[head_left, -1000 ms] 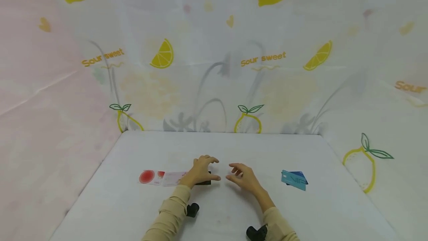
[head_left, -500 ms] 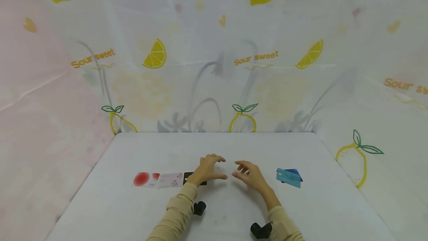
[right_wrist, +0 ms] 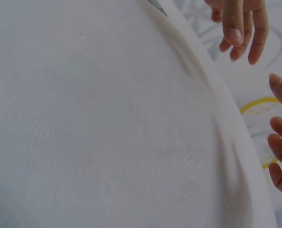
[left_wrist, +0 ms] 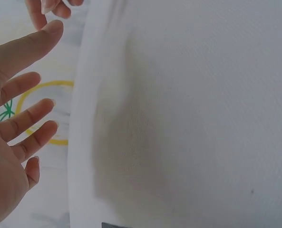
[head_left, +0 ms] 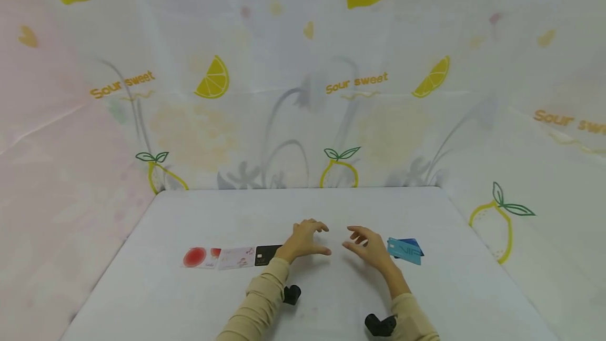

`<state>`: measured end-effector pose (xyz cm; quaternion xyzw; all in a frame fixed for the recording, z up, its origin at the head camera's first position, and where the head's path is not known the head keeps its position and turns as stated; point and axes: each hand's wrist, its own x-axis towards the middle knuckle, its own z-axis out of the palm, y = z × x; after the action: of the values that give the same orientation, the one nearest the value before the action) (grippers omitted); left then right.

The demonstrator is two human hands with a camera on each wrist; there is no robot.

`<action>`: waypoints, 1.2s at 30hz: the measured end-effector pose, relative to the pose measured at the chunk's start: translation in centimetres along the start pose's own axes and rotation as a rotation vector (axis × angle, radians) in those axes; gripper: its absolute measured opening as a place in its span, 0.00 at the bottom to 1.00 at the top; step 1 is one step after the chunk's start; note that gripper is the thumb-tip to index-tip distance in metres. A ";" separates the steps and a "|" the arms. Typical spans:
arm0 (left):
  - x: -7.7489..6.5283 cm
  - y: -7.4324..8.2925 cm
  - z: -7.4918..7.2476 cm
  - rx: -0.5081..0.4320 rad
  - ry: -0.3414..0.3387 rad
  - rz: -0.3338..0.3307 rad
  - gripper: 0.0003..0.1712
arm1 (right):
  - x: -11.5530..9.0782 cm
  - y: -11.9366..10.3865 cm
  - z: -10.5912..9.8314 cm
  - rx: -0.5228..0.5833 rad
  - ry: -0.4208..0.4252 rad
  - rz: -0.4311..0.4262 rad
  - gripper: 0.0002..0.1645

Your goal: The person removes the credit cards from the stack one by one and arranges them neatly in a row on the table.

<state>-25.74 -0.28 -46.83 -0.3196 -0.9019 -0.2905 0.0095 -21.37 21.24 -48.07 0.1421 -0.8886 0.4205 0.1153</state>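
Observation:
Both hands hover over the white table, palms toward each other with a gap between the fingertips. My left hand has its thumb and fingers spread and holds nothing; its wrist overlaps the black card in the head view. To the left of that card lie a pale pink card and a card with a red circle, side by side in a row. My right hand, fingers loosely bent, holds nothing. Just right of it, a light blue VIP card lies partly over a dark blue card.
A black wrist-worn device is at the left wrist, another black device at the right. Behind the table hangs a pale cloth backdrop with lemon prints, which also covers both sides.
Both hands have drifted right relative to the cards, keeping their spread pose. More of the black card shows from behind the left wrist. The whole head view has shifted slightly.

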 end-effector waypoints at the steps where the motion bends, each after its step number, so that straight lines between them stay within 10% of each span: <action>1: 0.1 0.0 0.1 -0.005 0.003 0.005 0.30 | -0.1 0.1 -0.1 0.002 0.003 0.006 0.25; 36: 2.4 1.9 2.4 -0.142 0.006 0.057 0.36 | -2.7 3.8 -4.5 -0.055 0.109 0.072 0.25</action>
<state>-26.09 3.54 -47.31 -0.3441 -0.8696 -0.3541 -0.0023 -19.75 27.42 -48.88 0.0836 -0.8969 0.4067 0.1521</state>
